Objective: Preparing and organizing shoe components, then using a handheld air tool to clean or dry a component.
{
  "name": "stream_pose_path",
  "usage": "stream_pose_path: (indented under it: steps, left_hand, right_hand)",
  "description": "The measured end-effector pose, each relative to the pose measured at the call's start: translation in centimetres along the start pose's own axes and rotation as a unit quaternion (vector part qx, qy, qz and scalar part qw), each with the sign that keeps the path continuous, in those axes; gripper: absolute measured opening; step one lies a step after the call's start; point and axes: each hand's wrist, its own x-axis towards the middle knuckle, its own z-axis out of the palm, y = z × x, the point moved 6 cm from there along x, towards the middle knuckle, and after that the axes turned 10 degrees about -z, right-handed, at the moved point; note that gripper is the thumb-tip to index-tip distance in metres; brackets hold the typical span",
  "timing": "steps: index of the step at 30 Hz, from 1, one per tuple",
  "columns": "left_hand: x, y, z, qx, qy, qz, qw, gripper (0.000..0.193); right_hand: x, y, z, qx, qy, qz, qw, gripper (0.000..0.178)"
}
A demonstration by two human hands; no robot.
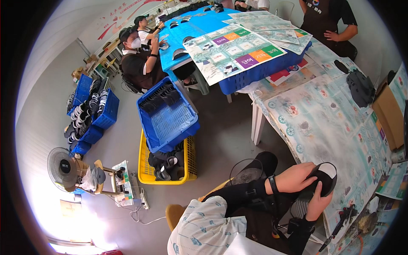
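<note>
L hand [292, 179] + R hand [318, 203] both wrapped on a blk rounded piece [327, 179] w/ white patch, fingers on opp. sides. Piece sits in the grip at near edge of paper-covered desk [335, 127]; can't tell if it touches. Blk handheld tool [341, 224] on desk just beside R hand. Yellow crate [191, 165] w/ blk items on floor, well left.

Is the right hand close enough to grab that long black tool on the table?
Probably yes, if the right hand lets go of the black-and-white piece: the black tool lies near it on the table, with nothing big seen between.
</note>
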Motion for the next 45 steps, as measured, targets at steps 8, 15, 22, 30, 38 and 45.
stream_pose_path:
  steps: [8, 15, 22, 30, 38, 45]
  left_hand:
    - [0.1, -4.0, -3.9, -0.013, -0.001, -0.032, 0.999, 0.027]
    - [-2.0, -7.2, -9.7, -0.025, 0.012, -0.065, 0.997, 0.028]
    - [-4.1, -10.8, -13.9, -0.029, 0.044, -0.082, 0.995, 0.028]
    - [-6.9, -8.7, -26.4, -0.150, 0.274, -0.111, 0.943, 0.081]
    - [-16.1, -10.6, -38.6, -0.164, 0.591, -0.061, 0.787, 0.069]
    - [-16.7, -10.2, -38.6, -0.153, 0.598, -0.060, 0.784, 0.070]
  right_hand:
    - [1.1, -0.1, 5.1, -0.010, -0.054, 0.017, 0.998, 0.040]
    - [0.6, -0.8, 11.3, -0.053, -0.097, 0.014, 0.994, 0.042]
    - [-0.3, -0.5, 16.5, -0.080, -0.142, -0.017, 0.986, 0.045]
    - [0.7, -2.1, 17.3, -0.105, -0.128, -0.002, 0.986, 0.049]
    - [0.9, -1.1, 15.9, -0.115, -0.126, -0.002, 0.985, 0.048]
    - [0.8, -1.4, 15.6, -0.090, -0.123, -0.003, 0.988, 0.046]
